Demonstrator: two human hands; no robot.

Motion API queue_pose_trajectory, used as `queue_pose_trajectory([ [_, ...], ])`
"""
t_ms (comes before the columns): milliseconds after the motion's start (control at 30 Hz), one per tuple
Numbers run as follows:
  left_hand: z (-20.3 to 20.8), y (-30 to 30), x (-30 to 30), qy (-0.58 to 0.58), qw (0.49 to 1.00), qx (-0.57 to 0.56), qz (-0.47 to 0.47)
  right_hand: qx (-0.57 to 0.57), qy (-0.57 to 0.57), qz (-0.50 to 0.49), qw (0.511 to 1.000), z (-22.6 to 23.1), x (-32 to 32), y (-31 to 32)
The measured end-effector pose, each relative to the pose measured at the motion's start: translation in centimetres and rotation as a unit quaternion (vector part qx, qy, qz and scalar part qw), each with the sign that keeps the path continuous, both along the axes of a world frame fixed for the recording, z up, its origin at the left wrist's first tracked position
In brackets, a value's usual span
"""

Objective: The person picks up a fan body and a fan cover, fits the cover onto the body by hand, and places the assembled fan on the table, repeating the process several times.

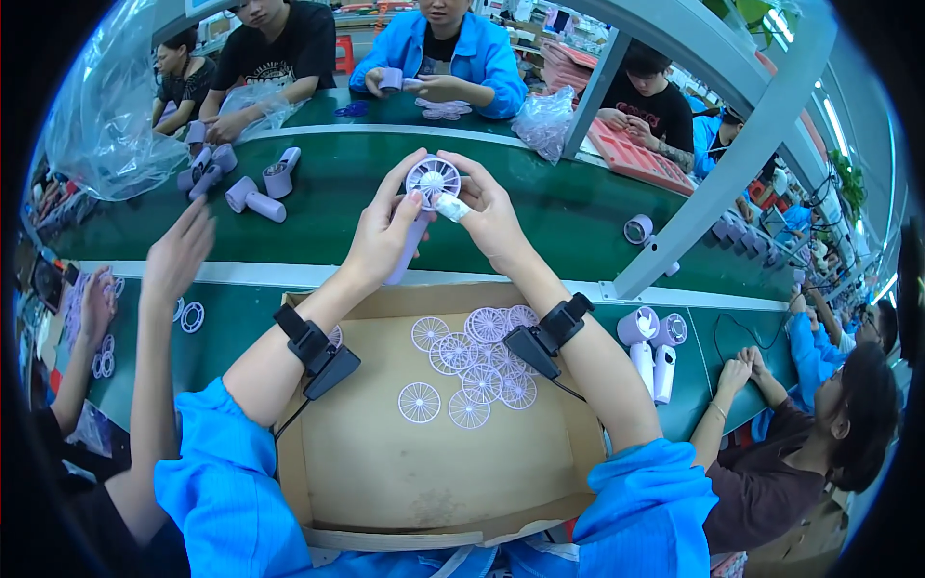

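Note:
A light purple handheld fan (433, 180) is held up over the green conveyor belt, its round spoked front facing me and its handle slanting down to the left. My left hand (383, 231) is closed round its left side, the thumb on the lower rim. On the other side, my right hand (493, 220) grips the fan head; its thumb has a white wrapping and presses near the lower right rim. Below my forearms, a shallow cardboard box (376, 472) holds several loose purple spoked fan grilles (419, 403), mostly overlapping towards its far right.
Purple fans (262, 202) lie on the belt at the left; more fans (665, 358) stand on the table right of the box. A grey metal post (708, 193) slants up at the right. Co-workers sit across the belt and on both sides; one arm (173, 260) reaches in from the left.

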State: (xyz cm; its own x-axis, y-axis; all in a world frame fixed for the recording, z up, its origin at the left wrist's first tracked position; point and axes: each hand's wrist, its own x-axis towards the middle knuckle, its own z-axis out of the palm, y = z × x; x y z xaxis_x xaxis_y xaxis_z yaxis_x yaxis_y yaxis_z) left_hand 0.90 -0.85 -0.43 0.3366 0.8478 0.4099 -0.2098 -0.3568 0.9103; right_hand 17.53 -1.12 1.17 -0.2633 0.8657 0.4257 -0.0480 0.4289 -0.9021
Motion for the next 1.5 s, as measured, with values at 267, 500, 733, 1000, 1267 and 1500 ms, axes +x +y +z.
queue_pose_trajectory([
  [267, 0.0, -0.3, 0.1, 0.115, 0.987, 0.1, 0.044, -0.075, 0.088, 0.025, 0.993, -0.9, 0.3, 0.5],
  [500, 0.5, -0.1, -0.3, 0.148, 0.989, 0.009, -0.013, -0.033, 0.019, -0.024, 0.999, -1.6, 0.3, 1.2],
  [733, -5.6, 5.1, -0.9, 0.193, 0.967, -0.038, 0.164, -0.131, -0.237, -0.076, 0.96, -4.5, 0.5, 1.7],
  [1000, -1.7, 3.5, -0.8, 0.3, 0.951, -0.058, 0.056, -0.082, -0.502, 0.036, 0.86, -4.4, 2.0, 1.7],
  [1267, -3.8, 4.6, -0.7, 0.471, 0.865, 0.032, -0.167, -0.07, -0.513, 0.096, 0.85, -4.0, 1.5, 1.8],
  [1500, -2.7, 2.6, -1.5, 0.496, 0.859, -0.028, -0.123, -0.124, -0.497, 0.064, 0.856, -3.6, 0.5, 1.4],
])
